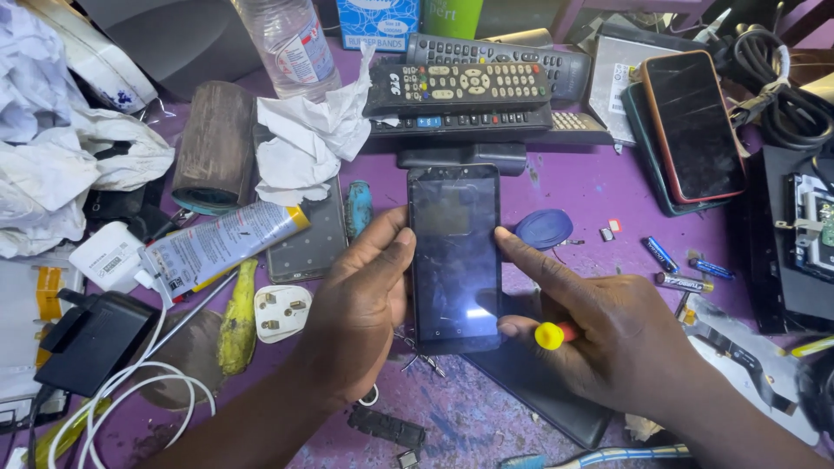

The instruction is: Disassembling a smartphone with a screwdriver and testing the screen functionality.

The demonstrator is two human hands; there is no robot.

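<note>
I see the dark phone [455, 257] held upright just above the purple surface [599, 187], screen up, at the scene's middle; my left hand [360, 304] closes its grip on the phone's left edge, thumb on the glass rim. My right hand [599, 334] presses a forefinger to the right edge while pinching a yellow-tipped screwdriver [551, 335]. Room is tight: remote controls [473, 87] lie far, a glue tube [221, 247] left, small batteries [682, 265] right, another phone [691, 126] far right.
</note>
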